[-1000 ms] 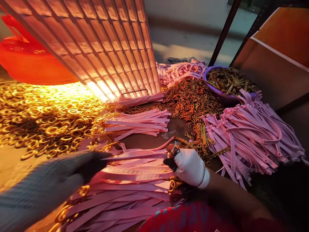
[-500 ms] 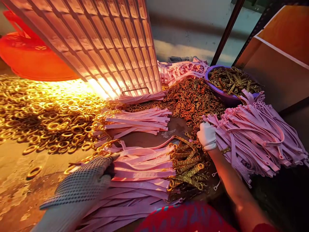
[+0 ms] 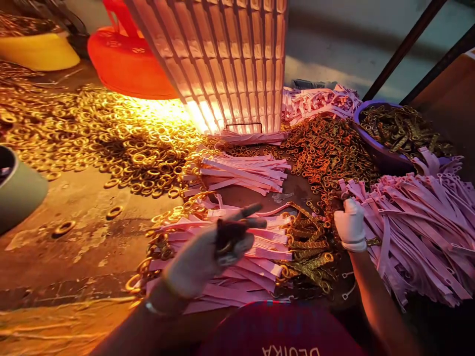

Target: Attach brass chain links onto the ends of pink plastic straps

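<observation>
My left hand (image 3: 215, 254), in a pale glove with a dark, stained palm, is raised over finished-looking pink straps (image 3: 241, 291) that have brass rings at one end and brass clasps (image 3: 309, 247) at the other. Its fingers are stretched out, slightly blurred, and I see nothing held in them. My right hand (image 3: 349, 225), in a white glove, is closed at the left edge of a big heap of plain pink straps (image 3: 419, 222). Its fingertips touch the strap ends beside the brass pieces; what they grip is hidden.
Loose brass rings (image 3: 144, 158) are spread at the left under a glowing orange-red lamp-like object (image 3: 129, 64). A ribbed translucent panel (image 3: 237, 64) stands behind. Brass clasps lie in a pile (image 3: 330, 148) and in a purple basin (image 3: 371, 136). A pale round container (image 3: 22, 190) is at the left edge.
The view has swung left. My left hand has come off the straps, turned its palm into view and spread its fingers. My right hand stays at the heap's edge, closed.
</observation>
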A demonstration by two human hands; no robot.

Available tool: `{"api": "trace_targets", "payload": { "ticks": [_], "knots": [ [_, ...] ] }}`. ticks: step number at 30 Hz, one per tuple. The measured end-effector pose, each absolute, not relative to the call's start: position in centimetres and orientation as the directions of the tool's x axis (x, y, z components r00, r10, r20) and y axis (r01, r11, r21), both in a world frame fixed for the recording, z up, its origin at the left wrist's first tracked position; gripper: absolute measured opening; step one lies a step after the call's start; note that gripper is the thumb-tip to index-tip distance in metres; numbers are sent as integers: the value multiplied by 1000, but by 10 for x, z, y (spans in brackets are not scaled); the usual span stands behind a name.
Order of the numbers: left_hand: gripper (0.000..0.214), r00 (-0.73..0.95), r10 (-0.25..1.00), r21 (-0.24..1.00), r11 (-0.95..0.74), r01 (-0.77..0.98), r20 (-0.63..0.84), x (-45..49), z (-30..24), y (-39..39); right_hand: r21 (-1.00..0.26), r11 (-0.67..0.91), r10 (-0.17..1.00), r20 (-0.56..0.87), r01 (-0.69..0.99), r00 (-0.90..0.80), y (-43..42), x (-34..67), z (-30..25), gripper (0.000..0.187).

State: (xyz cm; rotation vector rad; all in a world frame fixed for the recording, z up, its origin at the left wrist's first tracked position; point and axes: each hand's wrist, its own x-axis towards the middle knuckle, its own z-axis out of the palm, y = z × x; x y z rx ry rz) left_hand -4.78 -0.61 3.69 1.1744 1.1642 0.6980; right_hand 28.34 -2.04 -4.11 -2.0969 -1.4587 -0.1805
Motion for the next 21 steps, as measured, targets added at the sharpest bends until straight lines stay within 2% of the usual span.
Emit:
{"api": "trace_targets", "payload": {
  "ticks": [2,4,6,9,13,15,17,21],
  "knots": [
    [55,505,767,873,485,-53,-396,-32,27,-4,-616,2,802,472,788,367,-30,269,-30,19],
    [49,664,644,766,622,-164,-381,-21,21,-3,-750,243,845,475,615,245,-39,245,-16,20],
    [37,723,592,741,650,-169,-356,-15,18,-4,-789,344,898,434,510,66,-45,218,-3,24],
    [21,701,620,778,610,-148,-353,-11,14,-6,-784,392,920,345,482,-187,-46,186,11,36],
    [8,631,664,773,615,-156,-401,-11,0,-8,-792,396,897,225,466,-379,-38,171,16,37],
    [6,631,646,733,658,-175,-429,-9,-7,-6,-867,319,908,163,384,-387,-33,170,13,34],
    [9,665,617,667,707,-233,-421,-7,-11,-2,-922,238,937,134,306,-323,-29,170,8,32],
    [24,739,511,450,837,-312,-439,-4,-11,4,-953,191,981,188,235,-37,-19,175,0,33]
  ]
}}
